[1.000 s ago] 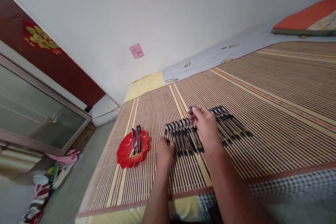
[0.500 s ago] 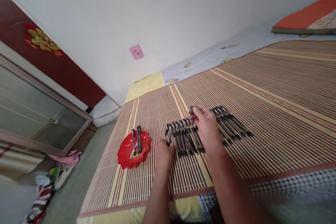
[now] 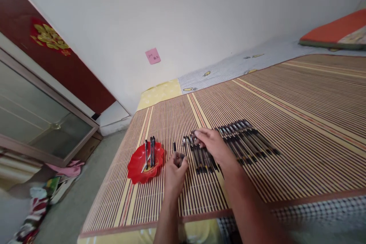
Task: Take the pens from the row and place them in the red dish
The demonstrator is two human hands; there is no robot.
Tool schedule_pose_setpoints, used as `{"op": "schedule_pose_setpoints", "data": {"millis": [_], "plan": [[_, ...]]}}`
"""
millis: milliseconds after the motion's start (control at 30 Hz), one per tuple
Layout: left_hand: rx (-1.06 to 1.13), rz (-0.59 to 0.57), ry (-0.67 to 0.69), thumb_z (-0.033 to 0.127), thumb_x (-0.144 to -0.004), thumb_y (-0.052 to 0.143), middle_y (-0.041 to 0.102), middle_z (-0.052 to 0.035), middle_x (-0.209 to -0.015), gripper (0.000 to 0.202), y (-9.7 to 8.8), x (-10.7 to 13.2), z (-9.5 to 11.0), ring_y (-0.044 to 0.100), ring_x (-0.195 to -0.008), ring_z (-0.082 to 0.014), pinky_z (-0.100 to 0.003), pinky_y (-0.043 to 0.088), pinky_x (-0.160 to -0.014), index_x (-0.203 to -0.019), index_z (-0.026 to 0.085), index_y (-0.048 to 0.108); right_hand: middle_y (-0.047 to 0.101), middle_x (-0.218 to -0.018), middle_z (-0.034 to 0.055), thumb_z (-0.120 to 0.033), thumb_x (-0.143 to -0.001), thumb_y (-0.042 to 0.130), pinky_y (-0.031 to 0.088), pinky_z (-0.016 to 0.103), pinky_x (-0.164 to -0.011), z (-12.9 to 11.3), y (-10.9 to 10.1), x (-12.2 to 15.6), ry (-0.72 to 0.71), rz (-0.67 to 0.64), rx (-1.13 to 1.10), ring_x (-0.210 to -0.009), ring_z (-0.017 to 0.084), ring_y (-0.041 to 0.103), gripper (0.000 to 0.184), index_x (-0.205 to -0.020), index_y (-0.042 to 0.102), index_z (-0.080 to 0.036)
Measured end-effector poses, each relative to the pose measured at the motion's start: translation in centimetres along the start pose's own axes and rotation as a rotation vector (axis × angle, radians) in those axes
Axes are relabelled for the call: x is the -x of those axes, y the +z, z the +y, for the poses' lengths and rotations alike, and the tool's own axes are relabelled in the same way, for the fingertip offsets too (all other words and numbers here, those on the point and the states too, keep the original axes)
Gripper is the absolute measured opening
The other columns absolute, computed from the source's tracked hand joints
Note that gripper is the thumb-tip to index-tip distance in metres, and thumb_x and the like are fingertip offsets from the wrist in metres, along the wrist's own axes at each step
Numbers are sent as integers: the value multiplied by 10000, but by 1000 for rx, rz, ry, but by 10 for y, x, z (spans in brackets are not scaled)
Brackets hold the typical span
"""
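Room: we face a pale wall (image 3: pixel 217 15), with a dark red panel (image 3: pixel 82 84) and a glass door (image 3: pixel 37 122) off to the left.
Mat: a striped mat (image 3: pixel 143 206) lies flat before us, over yellow cloth (image 3: pixel 166 89) and checked cloth (image 3: pixel 223 70); an orange bundle (image 3: pixel 337 28) sits at the far right.
Left hand: we see the left hand (image 3: pixel 175 171) reaching forward low over the mat, palm turned inward, fingers curled round a dark pen (image 3: pixel 174 146) whose end pokes up above them.
Right hand: the right hand (image 3: pixel 213 143) slants in from the right, wrist bent, fingers bunched near the thumb at the pen tops; we cannot tell whether it grips anything.
Pens: one row (image 3: pixel 201 156) lies between the hands, partly covered by the right; a second row (image 3: pixel 251 143) fans out beyond the right wrist.
Dish: a red dish (image 3: pixel 134 162) with a wavy rim stands left of the left hand, a few more pens in it.
Writing: a pink note (image 3: pixel 153 56) bears dark marks too small for us to read; a gold emblem (image 3: pixel 50 36) hangs on the red panel. Any pen labels escape us.
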State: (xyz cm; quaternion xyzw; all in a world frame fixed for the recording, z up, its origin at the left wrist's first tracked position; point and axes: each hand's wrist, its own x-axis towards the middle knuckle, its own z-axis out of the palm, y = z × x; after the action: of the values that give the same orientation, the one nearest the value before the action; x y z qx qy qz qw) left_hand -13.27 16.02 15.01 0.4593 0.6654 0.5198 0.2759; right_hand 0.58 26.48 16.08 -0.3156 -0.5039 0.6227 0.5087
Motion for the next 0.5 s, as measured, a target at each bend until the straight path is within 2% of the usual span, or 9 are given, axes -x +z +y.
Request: {"op": "schedule_pose_setpoints", "data": {"millis": [133, 267, 500], "plan": [[57, -30, 0, 375, -747, 655, 424, 61, -596, 241, 3, 9, 9, 381, -544, -96, -205, 325, -529, -687, 193, 508, 651, -619, -9, -407, -776, 704, 418, 225, -496, -5, 7, 6, 40, -136, 20, -527, 112, 553, 250, -854, 745, -173], [98, -41, -3, 375, -748, 655, 428, 56, -601, 245, 3, 12, 10, 375, -550, -93, -204, 326, -533, -682, 188, 510, 636, -596, -24, -381, -761, 731, 400, 215, -502, -6, 11, 9, 70, -244, -4, -504, 92, 518, 217, -824, 741, -174], [99, -31, 0, 328, -777, 657, 416, 55, -609, 205, -4, 13, 1, 383, -566, -97, -205, 327, -541, -712, 185, 525, 634, -595, -30, -371, -765, 741, 403, 203, -507, -5, 17, 12, 97, -304, -16, -504, 81, 519, 205, -787, 712, -169]]}}
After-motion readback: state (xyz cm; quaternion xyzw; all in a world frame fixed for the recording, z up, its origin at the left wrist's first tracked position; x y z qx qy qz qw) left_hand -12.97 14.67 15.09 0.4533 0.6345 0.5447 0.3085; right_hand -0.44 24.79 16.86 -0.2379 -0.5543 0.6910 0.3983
